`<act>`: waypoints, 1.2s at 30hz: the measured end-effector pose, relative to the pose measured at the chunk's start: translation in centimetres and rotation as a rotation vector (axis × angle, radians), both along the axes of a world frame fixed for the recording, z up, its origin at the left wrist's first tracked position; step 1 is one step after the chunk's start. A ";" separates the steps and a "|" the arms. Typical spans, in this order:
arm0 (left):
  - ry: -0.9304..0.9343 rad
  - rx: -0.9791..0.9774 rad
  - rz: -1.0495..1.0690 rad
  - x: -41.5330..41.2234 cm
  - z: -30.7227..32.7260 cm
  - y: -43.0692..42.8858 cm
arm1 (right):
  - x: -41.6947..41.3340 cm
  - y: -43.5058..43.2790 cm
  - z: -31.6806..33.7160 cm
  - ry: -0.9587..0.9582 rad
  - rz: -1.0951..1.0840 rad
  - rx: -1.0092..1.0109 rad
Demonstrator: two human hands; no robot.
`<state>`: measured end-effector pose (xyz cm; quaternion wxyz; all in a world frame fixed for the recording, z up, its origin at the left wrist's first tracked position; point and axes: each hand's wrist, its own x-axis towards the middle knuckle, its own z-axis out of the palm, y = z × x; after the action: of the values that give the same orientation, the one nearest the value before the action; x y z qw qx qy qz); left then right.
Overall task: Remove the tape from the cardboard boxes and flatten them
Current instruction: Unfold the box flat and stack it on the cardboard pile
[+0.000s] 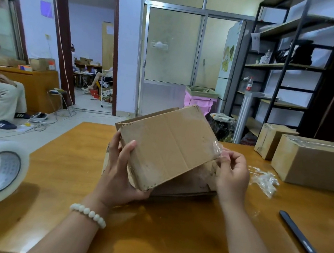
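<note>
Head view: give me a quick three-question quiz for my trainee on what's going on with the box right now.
1. True or false: the left hand grips the tilted cardboard box at its lower-left corner.
2. Pick one: the right hand pinches A) scissors, B) a clear tape strip at the box's right edge, C) a glove.
3. Short answer: how many closed boxes stand at the right end of the table?

Key: 1 true; 2 B; 3 two.
</note>
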<state>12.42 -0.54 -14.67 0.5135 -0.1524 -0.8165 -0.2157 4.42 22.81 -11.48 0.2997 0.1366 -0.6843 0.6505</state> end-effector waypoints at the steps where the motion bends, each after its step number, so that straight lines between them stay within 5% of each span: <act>1: -0.010 0.028 0.003 0.0 -0.1 0.0 | -0.1 -0.2 0.0 -0.043 0.000 -0.034; 7: -0.170 0.444 -0.211 0.1 -0.4 -0.6 | -0.5 1.0 1.7 -0.377 0.354 -0.760; 15: -0.292 0.690 -0.280 0.1 -0.4 -0.9 | 0.2 -0.8 -0.4 -0.013 0.234 0.265; 19: -0.313 0.711 -0.291 0.2 -0.2 -0.7 | 0.5 -0.4 -0.2 -0.116 0.374 0.093; 25: -0.374 0.672 -0.297 0.7 -0.2 -0.4 | 0.5 -0.5 0.1 -0.244 0.296 -0.006; 32: -0.369 0.676 -0.315 0.7 -0.1 -0.6 | 0.2 -0.8 -0.8 -0.418 0.384 0.259; 36: -0.345 0.857 -0.380 0.5 0.4 -1.1 | 0.3 0.0 0.5 -0.396 0.358 -0.121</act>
<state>12.91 -1.60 -14.31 0.3391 -0.0362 -0.6852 -0.6435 4.76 22.82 -11.01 0.0481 0.1073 -0.6546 0.7468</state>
